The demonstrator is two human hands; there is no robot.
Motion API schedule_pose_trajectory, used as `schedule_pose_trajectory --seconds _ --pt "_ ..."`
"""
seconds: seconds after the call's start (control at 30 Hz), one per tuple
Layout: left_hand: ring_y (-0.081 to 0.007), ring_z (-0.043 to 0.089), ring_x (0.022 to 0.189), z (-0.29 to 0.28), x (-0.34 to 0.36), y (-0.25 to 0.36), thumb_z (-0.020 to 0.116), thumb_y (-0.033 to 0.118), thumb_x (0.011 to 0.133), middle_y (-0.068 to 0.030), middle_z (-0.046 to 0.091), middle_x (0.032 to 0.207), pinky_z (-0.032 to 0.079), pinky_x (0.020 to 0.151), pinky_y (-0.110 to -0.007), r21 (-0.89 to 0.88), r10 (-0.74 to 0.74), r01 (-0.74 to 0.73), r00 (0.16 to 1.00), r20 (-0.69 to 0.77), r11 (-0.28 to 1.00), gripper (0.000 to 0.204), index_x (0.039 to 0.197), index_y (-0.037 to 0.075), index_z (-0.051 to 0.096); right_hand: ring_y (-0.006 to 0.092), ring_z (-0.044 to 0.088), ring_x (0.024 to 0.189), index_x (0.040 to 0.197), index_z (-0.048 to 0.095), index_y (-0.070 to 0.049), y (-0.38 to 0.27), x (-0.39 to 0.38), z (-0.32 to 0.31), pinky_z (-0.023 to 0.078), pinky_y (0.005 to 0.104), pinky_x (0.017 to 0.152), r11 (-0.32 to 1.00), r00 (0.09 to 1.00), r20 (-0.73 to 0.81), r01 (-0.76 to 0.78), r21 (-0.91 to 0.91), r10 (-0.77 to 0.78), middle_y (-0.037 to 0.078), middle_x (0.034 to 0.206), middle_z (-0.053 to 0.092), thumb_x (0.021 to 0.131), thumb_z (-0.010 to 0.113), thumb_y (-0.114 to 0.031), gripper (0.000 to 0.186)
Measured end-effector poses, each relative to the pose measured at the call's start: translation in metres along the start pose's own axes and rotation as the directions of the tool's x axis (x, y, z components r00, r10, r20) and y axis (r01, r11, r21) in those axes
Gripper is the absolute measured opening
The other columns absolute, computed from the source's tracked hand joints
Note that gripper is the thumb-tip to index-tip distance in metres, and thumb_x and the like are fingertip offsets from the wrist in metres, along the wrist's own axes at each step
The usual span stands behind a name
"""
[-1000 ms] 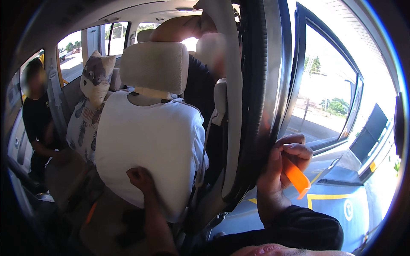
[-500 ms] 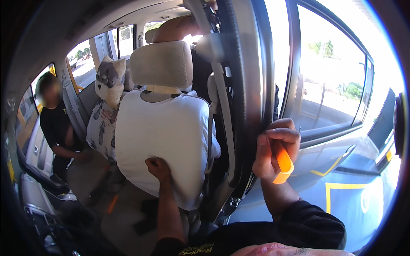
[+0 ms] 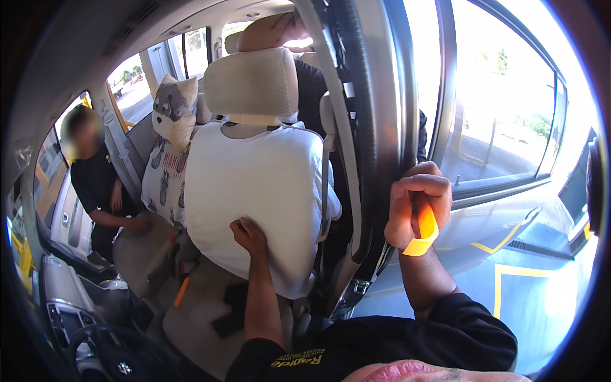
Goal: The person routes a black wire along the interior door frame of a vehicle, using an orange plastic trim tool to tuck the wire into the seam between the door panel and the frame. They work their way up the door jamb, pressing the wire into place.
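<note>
Orange strip (image 3: 427, 221) (curved) is held by right fingers (image 3: 428, 184); left fingers (image 3: 244, 230) curl, grip unclear.

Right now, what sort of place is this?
It looks like the inside of a car. There's a steering wheel near the bottom left, a tall headrest and a seat belt hanging at the far side.
</note>
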State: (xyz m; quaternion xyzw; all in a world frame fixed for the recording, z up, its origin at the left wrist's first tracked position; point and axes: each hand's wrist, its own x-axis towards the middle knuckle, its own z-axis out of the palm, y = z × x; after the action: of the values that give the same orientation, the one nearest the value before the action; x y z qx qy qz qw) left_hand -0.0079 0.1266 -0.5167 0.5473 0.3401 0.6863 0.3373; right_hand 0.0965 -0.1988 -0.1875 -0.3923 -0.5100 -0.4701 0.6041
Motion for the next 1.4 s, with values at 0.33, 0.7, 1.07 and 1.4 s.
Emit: schedule_pose_trajectory --seconds 0.33,0.7,1.07,1.4 --pt "-0.0256 0.053 0.075 0.000 -0.001 0.003 0.049 0.019 0.107 -0.0136 0.055 0.084 0.046 0.071 -0.041 0.100 0.068 -0.061 0.996 -0.063 0.993 0.021 0.100 -0.001 0.048 0.0117 0.050 0.071 0.099 0.057 -0.005 -0.002 -0.004 -0.003 0.038 0.0239 0.064 1.000 0.992 0.128 -0.002 -0.004 0.003 0.005 0.081 0.055 0.093 0.062 0.002 0.010" --pt "-0.0180 0.052 0.073 -0.001 -0.004 0.007 0.060 0.013 0.099 -0.0078 0.055 0.083 0.047 0.069 -0.036 -0.031 -0.018 0.016 0.998 -0.052 0.999 0.017 0.100 0.001 0.048 0.0111 0.050 0.057 0.081 0.055 -0.008 0.003 -0.008 -0.005 0.036 0.0258 0.054 0.999 0.999 0.031 0.035 -0.019 -0.034 0.003 0.066 0.054 0.104 0.066 -0.030 0.033" --pt "-0.0142 0.048 0.081 0.037 0.048 0.127 0.071 0.012 0.094 -0.0021 0.052 0.090 0.045 0.074 -0.031 -0.353 0.156 -0.154 0.987 -0.024 0.923 0.024 0.105 0.004 0.052 0.0144 0.041 0.044 0.060 0.039 -0.009 0.002 -0.006 0.004 0.029 0.0274 0.045 0.961 0.992 0.043 0.123 -0.248 -0.116 0.005 0.053 0.044 0.093 0.068 -0.006 0.044" --pt "-0.0426 0.044 0.135 0.082 0.134 0.480 0.073 0.018 0.089 -0.0262 0.044 0.139 0.036 0.114 -0.054 -0.215 0.869 -0.843 0.462 0.180 0.493 0.047 0.131 -0.002 0.065 0.0107 0.046 0.045 0.066 0.047 -0.010 0.001 0.001 0.000 0.033 0.0238 0.047 0.966 0.974 0.127 0.206 -0.155 -0.187 0.003 0.054 0.051 0.098 0.067 -0.011 0.037"
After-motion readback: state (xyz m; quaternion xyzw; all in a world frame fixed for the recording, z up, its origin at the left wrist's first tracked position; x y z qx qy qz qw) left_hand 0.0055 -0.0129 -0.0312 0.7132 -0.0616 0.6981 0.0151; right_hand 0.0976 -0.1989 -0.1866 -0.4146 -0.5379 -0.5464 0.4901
